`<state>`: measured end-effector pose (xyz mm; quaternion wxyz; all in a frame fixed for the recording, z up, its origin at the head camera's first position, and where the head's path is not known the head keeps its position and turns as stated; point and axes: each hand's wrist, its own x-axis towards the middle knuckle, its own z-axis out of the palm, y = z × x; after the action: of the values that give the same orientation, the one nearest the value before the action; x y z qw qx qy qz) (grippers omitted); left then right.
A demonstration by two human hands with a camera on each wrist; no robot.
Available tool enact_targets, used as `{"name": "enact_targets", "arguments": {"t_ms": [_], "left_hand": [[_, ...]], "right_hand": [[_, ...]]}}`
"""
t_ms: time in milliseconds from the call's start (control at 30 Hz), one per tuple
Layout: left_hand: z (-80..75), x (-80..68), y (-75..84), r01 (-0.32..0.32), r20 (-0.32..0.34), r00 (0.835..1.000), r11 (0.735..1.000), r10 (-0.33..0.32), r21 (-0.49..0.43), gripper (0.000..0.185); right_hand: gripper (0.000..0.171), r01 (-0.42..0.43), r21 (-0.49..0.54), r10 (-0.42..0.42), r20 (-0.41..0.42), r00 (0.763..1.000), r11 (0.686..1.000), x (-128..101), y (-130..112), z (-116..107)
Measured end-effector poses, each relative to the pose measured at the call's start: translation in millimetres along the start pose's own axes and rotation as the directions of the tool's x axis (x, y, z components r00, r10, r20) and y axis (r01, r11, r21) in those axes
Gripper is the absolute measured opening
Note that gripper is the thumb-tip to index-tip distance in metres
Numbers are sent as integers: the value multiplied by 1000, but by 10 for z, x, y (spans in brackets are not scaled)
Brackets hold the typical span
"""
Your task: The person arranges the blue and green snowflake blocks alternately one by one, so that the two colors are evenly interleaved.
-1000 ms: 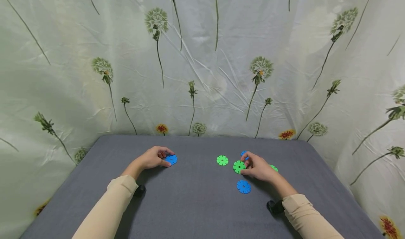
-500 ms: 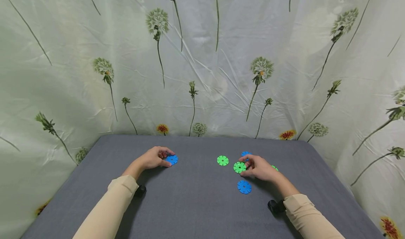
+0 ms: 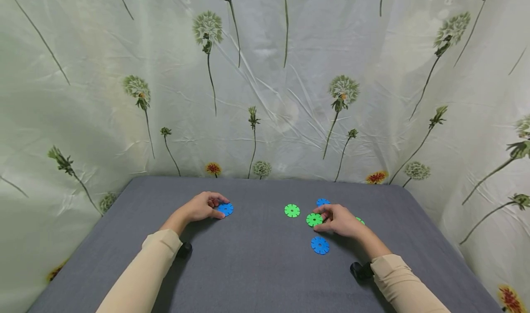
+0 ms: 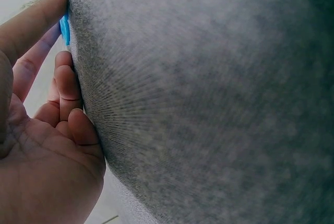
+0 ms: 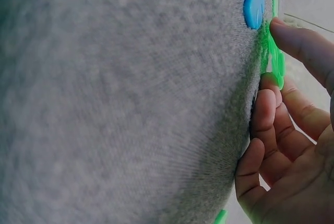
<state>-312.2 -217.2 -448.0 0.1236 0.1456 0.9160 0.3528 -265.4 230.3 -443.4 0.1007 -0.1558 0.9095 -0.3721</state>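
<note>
Grey tabletop (image 3: 256, 267): we note the right hand (image 3: 340, 221) pinching the green disc (image 3: 313, 219) at its fingertips — left hand (image 3: 201, 206) well apart, gripping a blue disc (image 3: 226, 209).

— Where are our arms?
— Both forearms lie stretched forward, sleeves down to the wrists, well apart.
— And the left hand (image 3: 201, 207)?
— Palm down, fingers curled, thumb and forefinger pinching at the tips.
— The right hand (image 3: 339, 220)?
— Same pose, fingers (image 5: 264, 110) bent under, thumb reaching forward in a light grip.
</note>
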Motion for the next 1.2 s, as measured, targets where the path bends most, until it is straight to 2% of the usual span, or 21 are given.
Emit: {"name": "enact_targets", "arguments": {"t_ms": [300, 700, 967, 1200], "left_hand": [[-2, 1, -5, 7, -9, 1000, 1000, -7, 8, 37], [3, 2, -8, 9, -9, 1000, 1000, -9, 23, 37], [-14, -5, 8, 4, -4, 1000, 1000, -4, 21, 38], [-9, 1, -11, 0, -3, 1000, 1000, 0, 20, 38]], "right_hand": [[44, -16, -50, 16, -17, 1000, 999, 14, -23, 17], [44, 26, -74, -30, -50, 998, 997, 30, -84, -15], [43, 67, -64, -71, -50, 996, 996, 170, -288, 12], [41, 92, -59, -94, -30, 995, 994, 336, -551, 177]]}}
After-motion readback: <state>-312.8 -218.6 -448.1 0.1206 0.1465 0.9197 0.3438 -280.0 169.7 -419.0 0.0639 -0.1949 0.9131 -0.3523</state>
